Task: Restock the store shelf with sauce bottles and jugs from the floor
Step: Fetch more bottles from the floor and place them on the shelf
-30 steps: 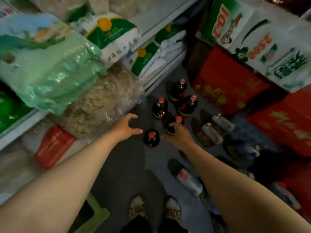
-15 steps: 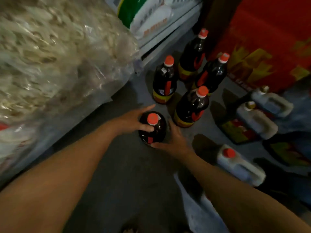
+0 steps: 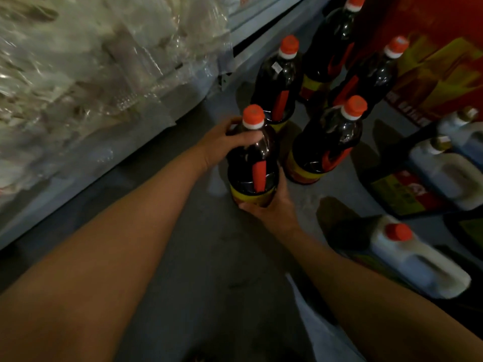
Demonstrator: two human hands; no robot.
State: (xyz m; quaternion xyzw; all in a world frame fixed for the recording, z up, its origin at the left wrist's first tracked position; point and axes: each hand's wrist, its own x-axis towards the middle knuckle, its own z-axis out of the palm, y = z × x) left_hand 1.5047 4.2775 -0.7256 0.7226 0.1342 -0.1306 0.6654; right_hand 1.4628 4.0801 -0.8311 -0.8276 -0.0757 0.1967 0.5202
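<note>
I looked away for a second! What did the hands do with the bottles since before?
Both hands came down and took hold of the nearest bottle. The left hand now grips its shoulder below the cap; the right hand cups its base. It looks slightly tilted, perhaps starting to lift. The other four bottles and the white jugs stayed standing or lying where they were on the floor.

Dim light falls on a grey concrete floor [image 3: 203, 257]. On the left, clear plastic bags of pale goods [image 3: 86, 74] bulge from a low pale shelf [image 3: 264, 24]. Red cartons [image 3: 431, 61] stand far right
</note>
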